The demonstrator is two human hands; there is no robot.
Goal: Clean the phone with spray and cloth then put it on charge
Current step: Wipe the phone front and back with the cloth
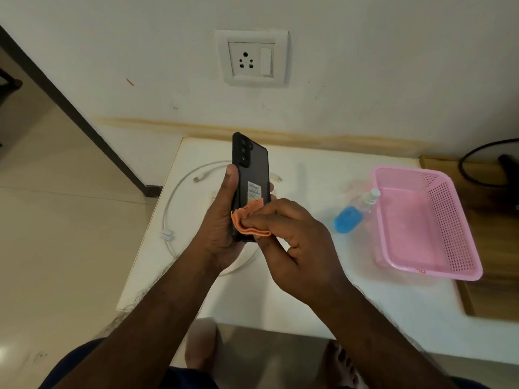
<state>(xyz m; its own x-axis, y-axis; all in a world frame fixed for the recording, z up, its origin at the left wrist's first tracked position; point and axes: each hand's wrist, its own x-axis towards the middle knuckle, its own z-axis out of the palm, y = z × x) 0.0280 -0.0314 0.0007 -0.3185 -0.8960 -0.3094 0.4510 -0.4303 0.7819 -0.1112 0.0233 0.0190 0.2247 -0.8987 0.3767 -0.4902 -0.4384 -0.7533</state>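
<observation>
left hand point(222, 220) grips phone point(250, 181) upright, back facing camera, long axis pointing away | right hand point(292, 234) pinches orange cloth point(248, 220) against phone's lower end | spray bottle point(355, 213) lies right of right hand beside pink basket point(449, 220) | cable point(179, 192) on table point(309, 290) beyond left hand, wall socket point(251, 58) above, path clear

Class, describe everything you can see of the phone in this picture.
The phone is dark, in a black case, held upright above the white table, back facing the camera. Three camera lenses run down its upper left; a small white label sits mid-back. The left hand grips its lower half, while the right hand presses a folded orange cloth against its lower back.
</observation>
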